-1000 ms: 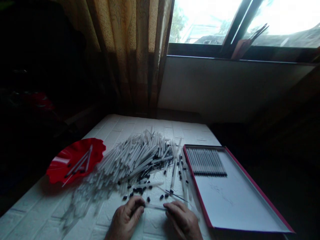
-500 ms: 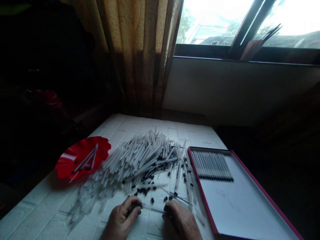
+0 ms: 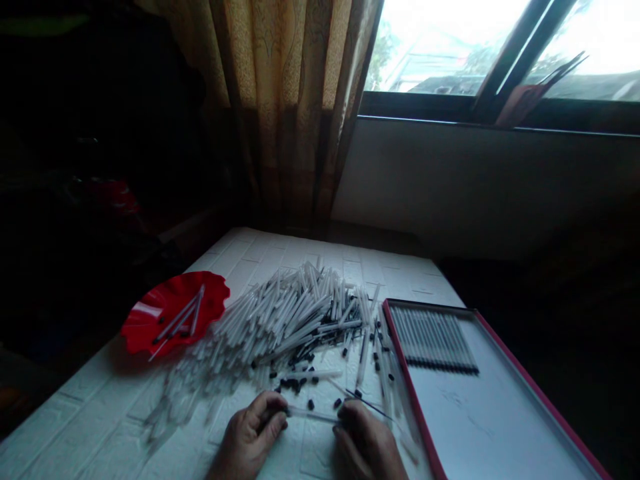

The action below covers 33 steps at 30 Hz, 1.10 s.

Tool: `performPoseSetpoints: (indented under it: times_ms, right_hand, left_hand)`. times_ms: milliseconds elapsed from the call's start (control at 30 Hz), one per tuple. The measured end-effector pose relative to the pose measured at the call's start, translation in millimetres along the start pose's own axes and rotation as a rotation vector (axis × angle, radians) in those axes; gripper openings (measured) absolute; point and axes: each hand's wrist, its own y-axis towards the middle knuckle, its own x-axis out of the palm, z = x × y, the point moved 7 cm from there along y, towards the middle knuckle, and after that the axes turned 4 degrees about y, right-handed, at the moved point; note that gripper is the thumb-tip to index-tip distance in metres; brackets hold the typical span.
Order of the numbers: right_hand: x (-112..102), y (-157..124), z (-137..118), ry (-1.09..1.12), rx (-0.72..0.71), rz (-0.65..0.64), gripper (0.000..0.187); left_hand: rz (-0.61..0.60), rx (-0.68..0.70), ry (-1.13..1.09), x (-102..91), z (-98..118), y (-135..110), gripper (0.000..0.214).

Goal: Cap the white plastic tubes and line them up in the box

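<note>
Near the table's front edge, a translucent pen (image 3: 314,415) is stretched level between my two hands. My left hand (image 3: 255,427) pinches its left end, where a dark tip partly shows between thumb and forefinger. The other end sits in the closed fingers of my right hand (image 3: 367,433). Small black caps (image 3: 299,383) lie scattered just beyond the hands. A thin dark refill (image 3: 370,404) rests by my right hand. Behind them spreads a big pile of translucent pen barrels (image 3: 285,313), with dark refills among them.
A red wavy-edged dish (image 3: 145,337) at the left holds a few pen pieces. On the right lies a shallow red-edged box (image 3: 407,383), with a row of capped pens (image 3: 435,340) in its upper left. Curtain (image 3: 285,100) and window (image 3: 440,47) stand behind the white brick-patterned table (image 3: 250,243).
The whole view has shifted slightly, so everything appears a little farther right. My hands keep the pen between them in nearly the same pose.
</note>
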Motion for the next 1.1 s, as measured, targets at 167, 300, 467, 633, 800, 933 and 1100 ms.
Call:
performPoseSetpoints:
  times_ms: [167,300,467,633,800,933,1100]
  right_hand:
    - [-3.9,6.6,-6.5,0.017,-0.053,0.002,0.024]
    - [-6.9,7.2,-9.8,-0.004,-0.053,-0.007,0.022]
    - [-12.0,5.7,-5.0,0.086,0.039,0.035,0.015]
    - [-9.4,7.5,-5.3,0.085,-0.001,0.033,0.022]
    - [-9.5,4.0,-3.4,0.08,0.021,0.037,0.021]
    - [-12.3,3.3,2.0,0.16,0.143,0.029,0.021]
    - [-9.6,2.3,7.3,0.131,0.135,0.029,0.03]
  left_hand:
    - [-0.002,-0.01,0.001,-0.6,3.1,0.1,0.022]
    - [-0.005,-0.014,0.009,-0.4,4.0,1.3,0.022]
    - [0.007,-0.003,0.024,-1.1,4.6,1.2,0.021]
    - [0.003,0.023,-0.034,-2.5,7.1,0.7,0.018]
    - [0.001,-0.003,-0.036,-2.2,5.1,0.1,0.017]
    - [-0.003,-0.013,-0.013,-0.3,3.8,1.4,0.018]
    - [-0.02,-0.028,-0.027,1.6,2.5,2.0,0.022]
